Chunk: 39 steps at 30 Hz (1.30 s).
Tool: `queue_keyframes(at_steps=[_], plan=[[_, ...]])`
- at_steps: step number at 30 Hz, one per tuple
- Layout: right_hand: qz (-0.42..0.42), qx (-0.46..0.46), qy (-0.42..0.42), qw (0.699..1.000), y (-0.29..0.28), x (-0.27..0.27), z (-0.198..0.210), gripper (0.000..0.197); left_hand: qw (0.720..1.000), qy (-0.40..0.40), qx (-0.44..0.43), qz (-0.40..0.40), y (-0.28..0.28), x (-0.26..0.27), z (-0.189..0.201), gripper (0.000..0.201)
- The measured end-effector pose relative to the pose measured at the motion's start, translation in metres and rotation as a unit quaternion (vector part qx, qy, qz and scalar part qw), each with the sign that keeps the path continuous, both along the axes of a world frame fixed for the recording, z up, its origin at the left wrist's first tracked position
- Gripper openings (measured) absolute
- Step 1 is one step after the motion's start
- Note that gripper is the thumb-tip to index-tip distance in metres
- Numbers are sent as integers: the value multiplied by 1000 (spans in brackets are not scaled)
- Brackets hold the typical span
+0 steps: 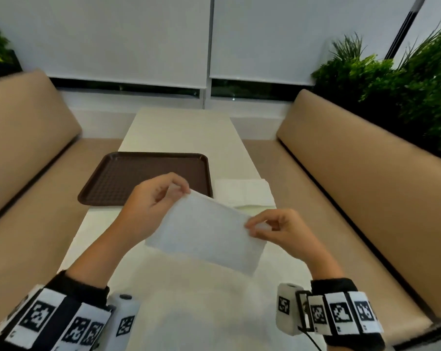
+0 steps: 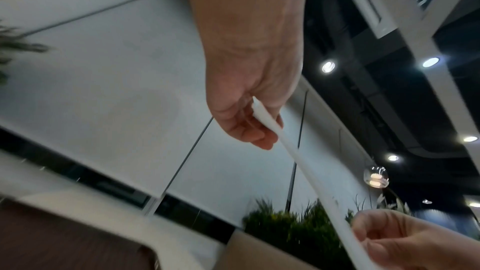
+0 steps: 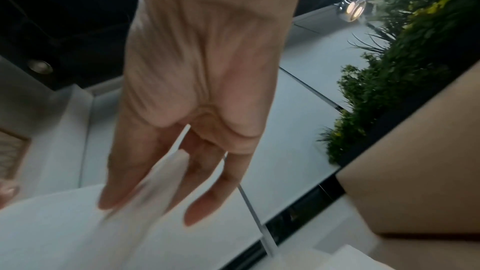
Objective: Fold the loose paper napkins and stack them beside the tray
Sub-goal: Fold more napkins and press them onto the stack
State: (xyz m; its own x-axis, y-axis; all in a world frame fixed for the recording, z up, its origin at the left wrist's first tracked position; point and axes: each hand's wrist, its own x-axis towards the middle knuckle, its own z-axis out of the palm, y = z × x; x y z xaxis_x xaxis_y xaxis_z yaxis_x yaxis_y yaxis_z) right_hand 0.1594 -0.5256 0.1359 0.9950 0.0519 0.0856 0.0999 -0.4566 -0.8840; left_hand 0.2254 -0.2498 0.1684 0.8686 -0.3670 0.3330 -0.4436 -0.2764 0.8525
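Two hands are showing: the left hand [image 1: 151, 203] and the right hand [image 1: 285, 231]. One white napkin [image 1: 209, 231] is hanging in the air, and one stack of folded napkins [image 1: 244, 192] is lying just beside the one brown tray [image 1: 108, 178] on the one table [image 1: 184, 133]; how many napkins the stack is holding cannot be told. Two tan benches, the left bench [image 1: 24, 127] and the right bench [image 1: 353, 158], are flanking the table, and two window blinds, the left blind [image 1: 108, 39] and the right blind [image 1: 277, 39], are hanging behind it.

Tan benches [image 1: 366, 158] flanking a white table [image 1: 181, 133], green plants [image 1: 404, 79] behind
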Motion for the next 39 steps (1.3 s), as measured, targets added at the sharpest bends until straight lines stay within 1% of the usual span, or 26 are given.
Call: queue_keyframes(at_steps=[3,4,6,7,9,11,13,15,17,19,20,21,23,24,26,27,28,30,31,32,33,34,35,37,38,39], plan=[[-59,45,27,997,-21,17,-20,17,995,101,18,-1,-17,26,-34,37],[-82,54,35,995,-27,25,-23,18,990,141,18,-12,-26,36,-44,38],[-103,48,55,992,-43,49,-29,24,974,221,4,-46,-47,59,-58,35],[-111,36,67,991,-51,64,-31,27,968,243,0,-61,-59,72,-63,38],[-156,5,69,985,-68,100,-33,25,969,243,-1,-53,-84,103,-74,41],[-202,-50,56,976,-81,136,-37,21,972,234,2,-16,-108,132,-85,32],[-239,-72,55,967,-93,169,-49,22,972,231,-3,33,-129,157,-97,25],[-243,-91,68,963,-101,195,-64,26,971,228,-11,66,-146,178,-110,26],[-242,-137,73,958,-105,214,-79,34,972,218,9,85,-158,194,-123,29],[-233,-192,73,950,-106,226,-94,37,970,213,70,95,-168,207,-137,29],[-214,-225,82,947,-105,229,-102,37,964,213,124,100,-171,210,-143,30],[-197,-240,92,946,-104,231,-111,35,952,207,200,104,-174,210,-148,30],[-182,-282,129,933,-99,228,-123,31,917,166,348,98,-176,202,-152,30],[-178,-318,162,917,-97,224,-126,34,908,139,386,86,-175,197,-154,31],[-169,-388,196,884,-92,213,-123,43,907,111,401,65,-172,187,-153,32],[-171,-398,187,881,-89,207,-117,47,912,108,391,59,-169,182,-150,33],[-178,-390,165,888,-87,202,-110,49,920,109,373,57,-164,178,-144,33],[-169,-335,112,920,-82,186,-93,48,940,116,315,59,-150,163,-128,32],[-131,-312,103,935,-81,177,-85,45,953,117,273,57,-142,154,-119,30],[-75,-304,121,942,-79,162,-79,43,965,125,226,49,-129,140,-110,25],[-13,-311,151,938,-76,148,-74,44,975,131,174,36,-116,127,-103,21],[36,-328,198,923,-72,131,-72,50,982,137,130,14,-99,111,-98,19],[67,-348,241,903,-67,116,-72,58,985,141,97,-9,-81,92,-93,19],[79,-394,279,872,-58,92,-80,74,988,139,60,-34,-45,51,-87,25],[73,-410,282,864,-53,82,-86,77,988,143,50,-38,-28,31,-86,26],[65,-419,275,863,-49,75,-91,77,988,147,41,-37,-12,12,-86,27]])
